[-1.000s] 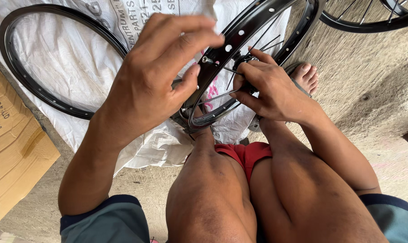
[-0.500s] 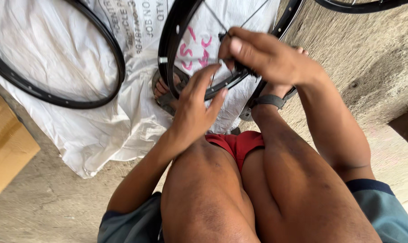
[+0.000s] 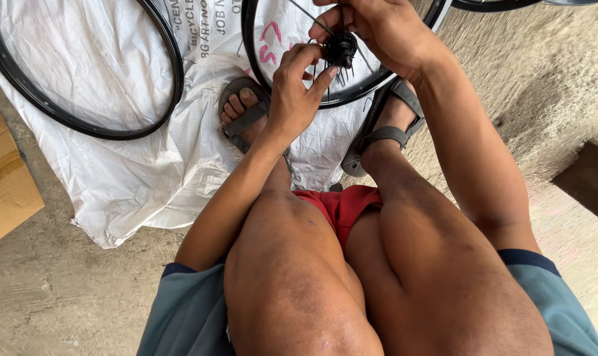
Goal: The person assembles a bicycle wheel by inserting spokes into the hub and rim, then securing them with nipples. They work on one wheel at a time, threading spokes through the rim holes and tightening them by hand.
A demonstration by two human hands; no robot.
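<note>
since a moment ago the left hand (image 3: pixel 297 92) has come up off the rim (image 3: pixel 259 66) to pinch at the black hub (image 3: pixel 341 49); the right hand (image 3: pixel 378 29) now grips that hub from above; the wheel stands between the sandalled feet, over the white sack (image 3: pixel 147 165); work has shifted to the hub.

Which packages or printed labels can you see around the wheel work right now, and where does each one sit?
White woven sack: spread flat on the concrete floor under the rims, crumpled, dark print and pink marks near its top edge.
Cardboard box: left edge of view, beside the sack, plain brown, only partly in frame.
No screens or signs in view.
</note>
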